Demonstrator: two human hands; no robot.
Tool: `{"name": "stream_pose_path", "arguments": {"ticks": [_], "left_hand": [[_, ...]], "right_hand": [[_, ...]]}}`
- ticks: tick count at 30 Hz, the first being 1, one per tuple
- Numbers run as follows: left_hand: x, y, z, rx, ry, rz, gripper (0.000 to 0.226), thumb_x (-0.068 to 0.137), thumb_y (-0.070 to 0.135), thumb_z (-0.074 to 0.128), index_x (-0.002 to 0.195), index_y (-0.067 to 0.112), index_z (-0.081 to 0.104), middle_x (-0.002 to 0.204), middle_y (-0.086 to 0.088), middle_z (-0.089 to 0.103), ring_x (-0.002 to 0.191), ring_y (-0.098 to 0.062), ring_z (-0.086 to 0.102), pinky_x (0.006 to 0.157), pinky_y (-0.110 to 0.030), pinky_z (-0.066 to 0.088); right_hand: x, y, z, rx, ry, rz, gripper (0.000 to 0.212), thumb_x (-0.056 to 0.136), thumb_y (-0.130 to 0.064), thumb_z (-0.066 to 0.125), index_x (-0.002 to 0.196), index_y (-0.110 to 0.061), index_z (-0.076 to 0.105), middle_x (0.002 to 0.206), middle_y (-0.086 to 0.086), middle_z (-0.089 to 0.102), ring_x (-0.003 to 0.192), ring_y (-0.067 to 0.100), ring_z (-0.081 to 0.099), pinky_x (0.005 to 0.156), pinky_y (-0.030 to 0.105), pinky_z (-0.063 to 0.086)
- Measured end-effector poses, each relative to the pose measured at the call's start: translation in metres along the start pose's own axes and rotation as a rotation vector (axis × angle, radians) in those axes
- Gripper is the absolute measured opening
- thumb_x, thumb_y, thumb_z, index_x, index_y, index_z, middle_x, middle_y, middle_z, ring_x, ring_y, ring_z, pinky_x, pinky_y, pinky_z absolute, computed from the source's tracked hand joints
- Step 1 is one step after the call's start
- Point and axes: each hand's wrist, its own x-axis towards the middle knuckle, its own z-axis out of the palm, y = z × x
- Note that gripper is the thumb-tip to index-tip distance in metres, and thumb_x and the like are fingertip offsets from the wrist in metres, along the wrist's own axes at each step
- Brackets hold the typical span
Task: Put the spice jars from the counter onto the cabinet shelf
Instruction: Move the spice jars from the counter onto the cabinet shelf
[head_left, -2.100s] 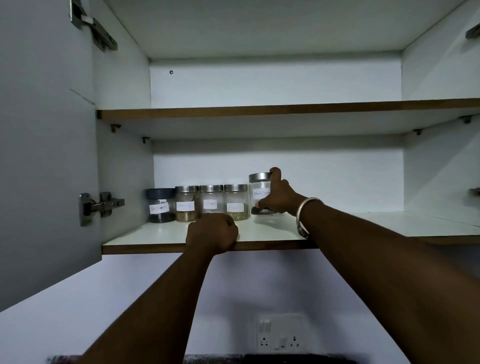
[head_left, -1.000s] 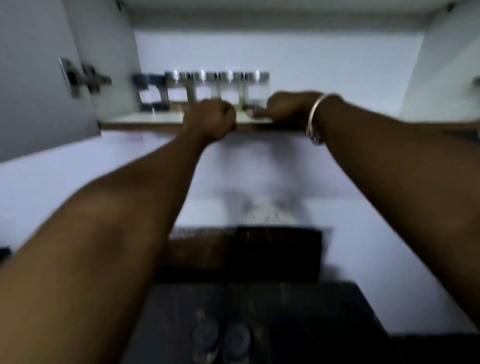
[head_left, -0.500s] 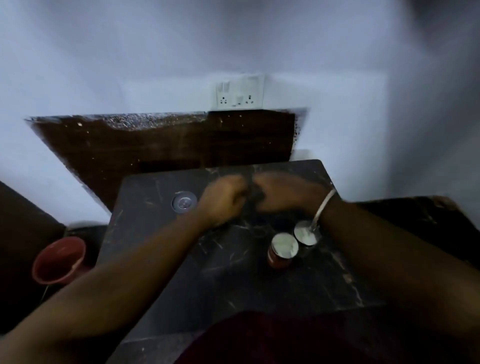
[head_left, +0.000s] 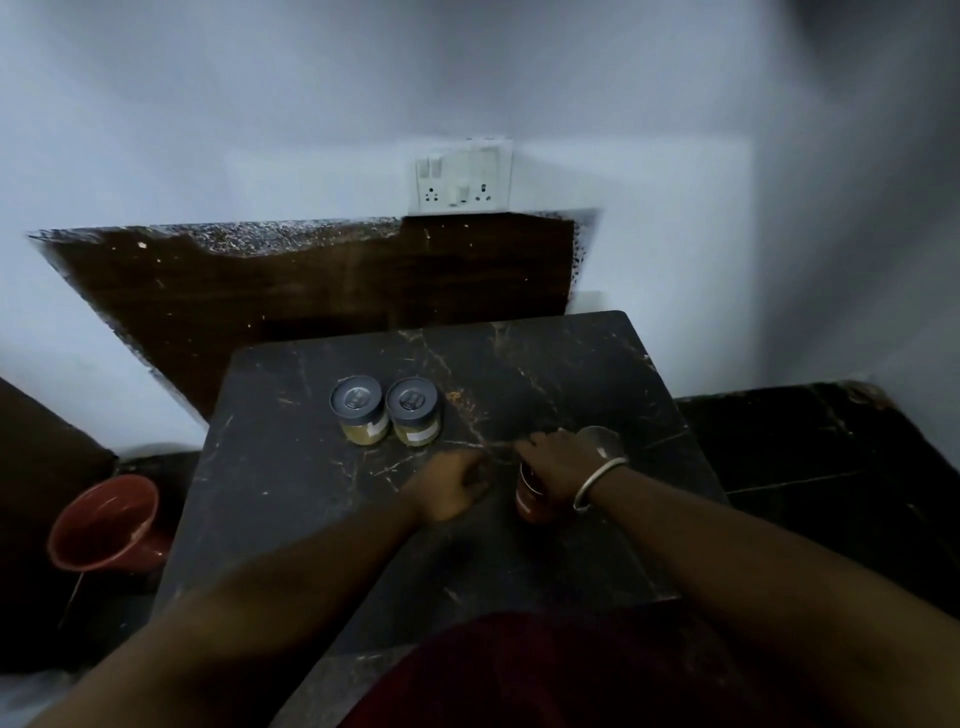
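Observation:
Two spice jars with grey lids and yellowish contents, the left jar (head_left: 358, 411) and the right jar (head_left: 415, 411), stand side by side on the dark marble counter (head_left: 291, 499). My right hand (head_left: 557, 462), with a metal bangle on the wrist, is closed over the top of a red spice jar (head_left: 530, 501) that stands on the counter. A silver-lidded jar (head_left: 602, 440) shows partly behind that wrist. My left hand (head_left: 448, 486) rests on the counter just left of the red jar, fingers curled, holding nothing. The cabinet shelf is out of view.
A white switch and socket plate (head_left: 464, 176) sits on the wall above a dark wooden backboard (head_left: 311, 280). A red plastic mug (head_left: 106, 525) sits low at the left, beside the counter. A lower dark surface (head_left: 810, 457) lies to the right.
The view dropped from the cabinet shelf to the counter. Both hands came down from the shelf; my right hand now covers the red jar, which stood uncovered half a second ago.

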Motion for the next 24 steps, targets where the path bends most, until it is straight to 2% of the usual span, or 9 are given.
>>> {"name": "stream_pose_path", "arguments": {"ticks": [2,5,8,10,12,14,16,20,24], "left_hand": [[-0.001,0.014,-0.010,-0.305,0.047,-0.028,0.030,0.103,0.021,0.061,0.132,0.031,0.059,0.122,0.008,0.067,0.109,-0.003,0.065,0.100,-0.038,0.054],[-0.005,0.046,-0.038,-0.733,0.033,-0.039,0.031,0.107,0.034,0.050,0.133,0.021,0.062,0.133,-0.006,0.068,0.124,-0.022,0.065,0.108,-0.047,0.051],[-0.019,0.086,-0.074,-0.991,0.006,-0.002,0.044,0.097,0.050,0.046,0.130,0.025,0.061,0.120,0.000,0.077,0.112,-0.018,0.073,0.088,-0.032,0.060],[-0.025,0.109,-0.093,-1.143,0.025,0.046,0.054,0.093,0.056,0.046,0.131,0.021,0.061,0.117,-0.007,0.076,0.106,-0.026,0.074,0.085,-0.037,0.062],[-0.032,0.133,-0.110,-1.256,0.024,0.114,0.075,0.085,0.070,0.051,0.134,0.016,0.061,0.118,-0.017,0.074,0.103,-0.032,0.072,0.089,-0.045,0.061],[-0.039,0.159,-0.129,-1.292,0.055,0.128,0.088,0.074,0.080,0.056,0.133,0.015,0.065,0.117,-0.022,0.074,0.100,-0.034,0.074,0.089,-0.048,0.060],[-0.045,0.183,-0.145,-1.257,0.153,0.158,0.084,0.072,0.081,0.061,0.128,0.018,0.071,0.119,-0.021,0.075,0.102,-0.034,0.076,0.087,-0.047,0.062],[-0.061,0.221,-0.163,-1.253,0.227,0.209,0.053,0.080,0.074,0.063,0.111,0.033,0.080,0.116,-0.010,0.079,0.104,-0.028,0.078,0.078,-0.041,0.063],[-0.071,0.237,-0.173,-1.251,0.230,0.226,0.050,0.084,0.072,0.059,0.108,0.034,0.081,0.116,-0.009,0.080,0.104,-0.029,0.078,0.076,-0.042,0.064]], "right_hand": [[-0.006,-0.002,-0.030,0.235,-0.062,-0.017,0.062,0.076,-0.016,0.082,0.129,-0.024,0.050,0.130,0.005,0.057,0.119,0.027,0.059,0.096,0.041,0.053],[-0.026,-0.005,-0.085,0.544,-0.059,-0.110,0.076,0.067,-0.001,0.086,0.128,-0.029,0.050,0.128,-0.003,0.058,0.119,0.019,0.058,0.088,0.033,0.058],[-0.054,-0.006,-0.144,0.728,-0.023,-0.305,0.083,0.066,0.004,0.086,0.130,-0.034,0.050,0.126,-0.015,0.060,0.117,0.010,0.063,0.080,0.027,0.061],[-0.072,-0.003,-0.172,0.879,0.038,-0.443,0.086,0.067,0.009,0.084,0.137,-0.025,0.049,0.135,-0.013,0.060,0.127,0.007,0.060,0.091,0.030,0.060],[-0.085,-0.003,-0.185,1.125,0.140,-0.548,0.084,0.072,0.017,0.075,0.145,-0.011,0.043,0.151,0.004,0.053,0.143,0.019,0.050,0.111,0.044,0.050],[-0.091,-0.013,-0.191,1.413,0.314,-0.586,0.074,0.076,0.016,0.063,0.143,-0.008,0.045,0.156,0.014,0.048,0.148,0.028,0.042,0.121,0.056,0.035],[-0.091,-0.030,-0.189,1.604,0.598,-0.555,0.062,0.079,0.004,0.058,0.138,-0.016,0.052,0.153,0.013,0.052,0.146,0.030,0.045,0.121,0.060,0.033],[-0.095,-0.060,-0.188,1.549,1.035,-0.487,0.042,0.097,-0.035,0.051,0.139,-0.031,0.055,0.142,-0.010,0.060,0.133,0.012,0.058,0.101,0.029,0.054],[-0.110,-0.062,-0.210,1.520,1.154,-0.482,0.038,0.105,-0.025,0.037,0.134,-0.019,0.060,0.133,-0.006,0.068,0.123,0.013,0.065,0.094,0.022,0.053]]}}
